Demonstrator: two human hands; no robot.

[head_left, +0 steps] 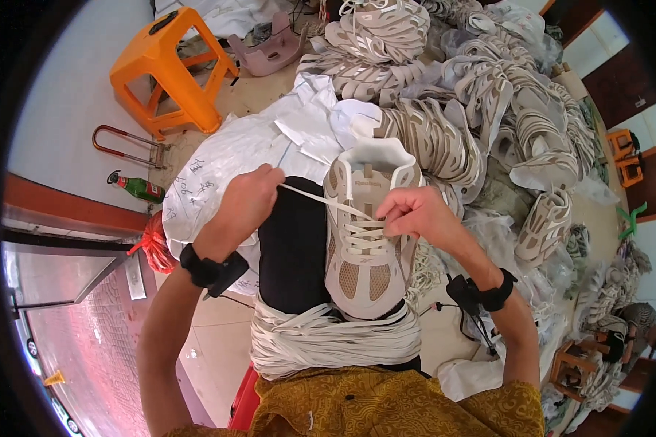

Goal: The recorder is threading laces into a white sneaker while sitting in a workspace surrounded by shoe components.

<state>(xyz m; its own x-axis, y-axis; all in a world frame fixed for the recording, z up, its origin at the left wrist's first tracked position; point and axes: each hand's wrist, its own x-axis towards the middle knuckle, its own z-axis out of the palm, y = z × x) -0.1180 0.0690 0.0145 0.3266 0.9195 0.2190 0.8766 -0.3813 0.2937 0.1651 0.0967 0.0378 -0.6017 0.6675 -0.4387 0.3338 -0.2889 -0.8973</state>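
A beige and tan sneaker upper (372, 280) rests on my right thigh, its toe toward me and its padded collar away. Pale laces (363, 237) cross its lower eyelets. My left hand (249, 200) is closed in a pinch on one lace end, pulling it taut up and to the left of the shoe. At the eyelets on the shoe's right side, my right hand (415, 213) pinches the lace close to the upper. A thick bundle of loose pale shoelaces (335, 339) lies across my lap, below the toe.
Stacks of shoe uppers (430, 138) pile up ahead and to the right, with plastic bags between. A white sack (219, 182) lies left of my legs. Farther left are an orange stool (171, 69), a green bottle (137, 187) and a red bag (157, 244). Another person (638, 328) sits far right.
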